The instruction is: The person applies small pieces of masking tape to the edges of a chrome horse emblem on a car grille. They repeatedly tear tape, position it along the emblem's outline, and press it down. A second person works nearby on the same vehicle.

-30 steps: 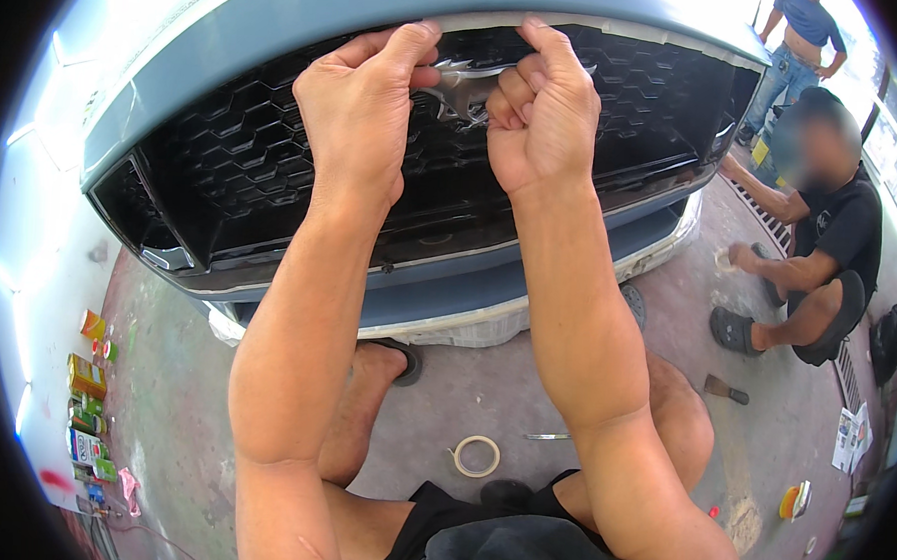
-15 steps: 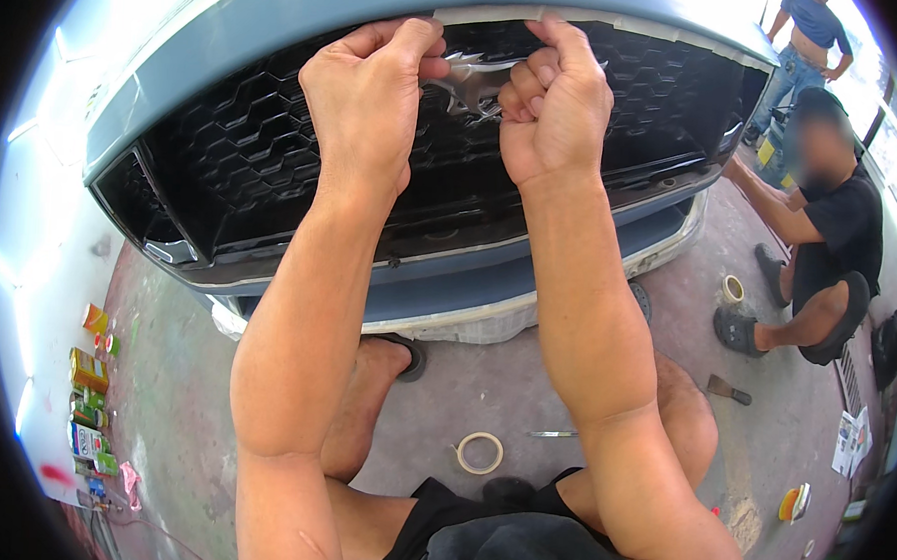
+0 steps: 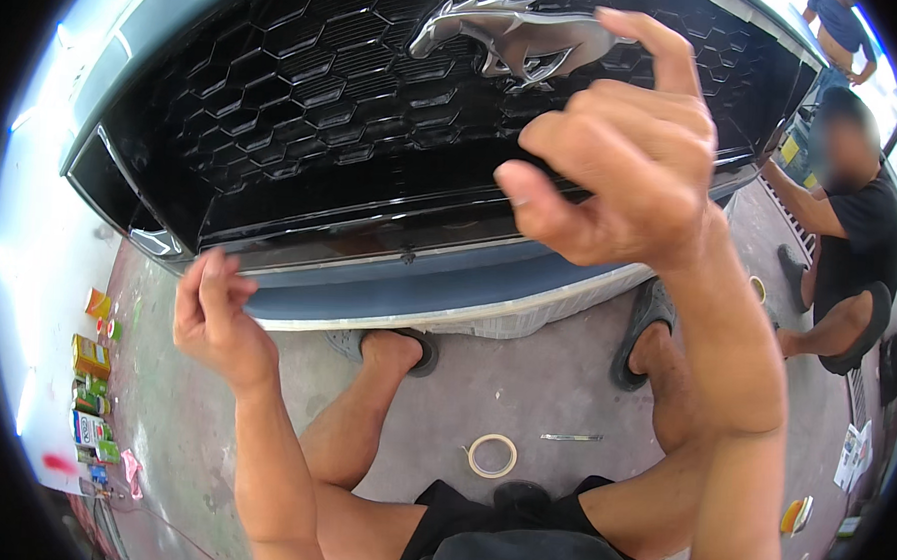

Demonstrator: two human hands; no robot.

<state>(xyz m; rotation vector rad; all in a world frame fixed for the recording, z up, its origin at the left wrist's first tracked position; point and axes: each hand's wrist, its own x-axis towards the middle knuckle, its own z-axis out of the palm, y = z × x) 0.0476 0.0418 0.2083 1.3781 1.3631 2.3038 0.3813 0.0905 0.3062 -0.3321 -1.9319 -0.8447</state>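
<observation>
Across the black grille (image 3: 306, 114) we see glossy hexagonal cells, some backed with fine ribs, and high on it a smooth silver emblem (image 3: 544, 46) shaped like a running horse, with a jagged mane and slender legs. The right hand (image 3: 624, 163) hangs before the grille, just below the emblem's tail end, thumb and fingers spread well apart, forefinger raised; we see nothing in its grasp and cannot tell whether the fingertip touches the emblem. The left hand (image 3: 219, 315), well apart near the grille's lower left corner, has its fingers curled toward the thumb; we cannot tell whether it pinches anything. Under the grille runs a blue-grey panel (image 3: 398, 300), its lower edge hemmed with a pale masking sheet (image 3: 527, 318). Beyond that edge we have concrete floor (image 3: 453, 395) between the two shoes (image 3: 625, 356), with a cream tape roll (image 3: 472, 455) lying flat and a slim metallic tool (image 3: 571, 438) near it. At right a person (image 3: 859, 233) crouches by the grille's far end. Along the left wall (image 3: 58, 273) stand coloured tins (image 3: 91, 354), whose contents we cannot make out.
</observation>
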